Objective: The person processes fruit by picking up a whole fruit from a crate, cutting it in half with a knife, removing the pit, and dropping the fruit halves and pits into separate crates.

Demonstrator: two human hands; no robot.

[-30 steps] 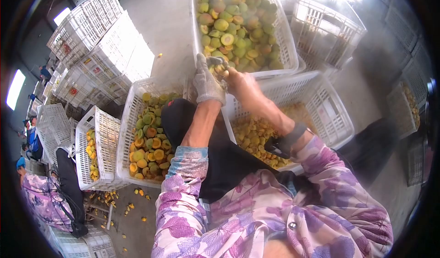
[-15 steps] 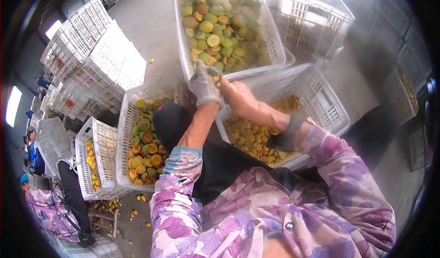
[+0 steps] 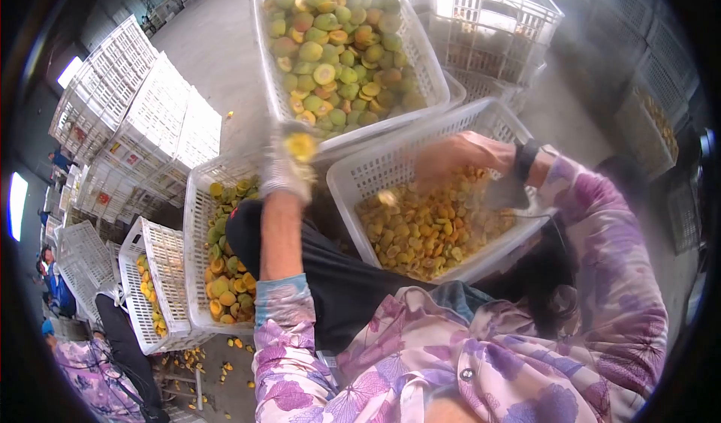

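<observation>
A fruit half (image 3: 301, 147) lies against the left fingers (image 3: 279, 147).

"Where is it brightest?"
"Along the top edge, where glare bleaches the stacked crates (image 3: 481, 51); a panel (image 3: 19, 205) glows white at far left."
"And the sharpness?"
"The left grip (image 3: 284, 169) and right grip (image 3: 454, 160) are blurred, haze softens the upper right, and the fisheye view curves into black corners."

Left fingers (image 3: 288, 128) hold yellow fruit (image 3: 301, 147)
</observation>
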